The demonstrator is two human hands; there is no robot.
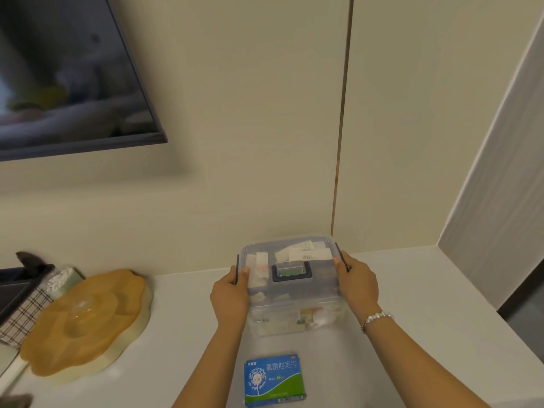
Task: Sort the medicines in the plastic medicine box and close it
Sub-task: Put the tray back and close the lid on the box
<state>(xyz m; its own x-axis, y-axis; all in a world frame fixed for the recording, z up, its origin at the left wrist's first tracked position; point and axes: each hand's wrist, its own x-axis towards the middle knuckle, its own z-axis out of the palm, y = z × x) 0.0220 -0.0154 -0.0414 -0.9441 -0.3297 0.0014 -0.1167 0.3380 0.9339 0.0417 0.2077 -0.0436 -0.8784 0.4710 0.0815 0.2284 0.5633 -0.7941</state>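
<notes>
A clear plastic medicine box (pixel 294 293) stands on the white counter with its lid on and a dark blue handle (pixel 291 271) lying flat on top. White packets and boxes show through the lid and walls. My left hand (pixel 231 293) grips the box's left side, fingers on the dark side latch. On the right side latch rests my right hand (pixel 357 282), a bead bracelet on its wrist. A blue and green medicine carton (pixel 273 379) lies flat on the counter in front of the box, between my forearms.
An amber flower-shaped lidded tray (pixel 85 322) sits at the left, beside a checked fabric box (pixel 23 313). A wall-mounted screen (pixel 67 72) hangs above left. The counter (pixel 426 290) ends at a grey wall panel (pixel 500 201) on the right.
</notes>
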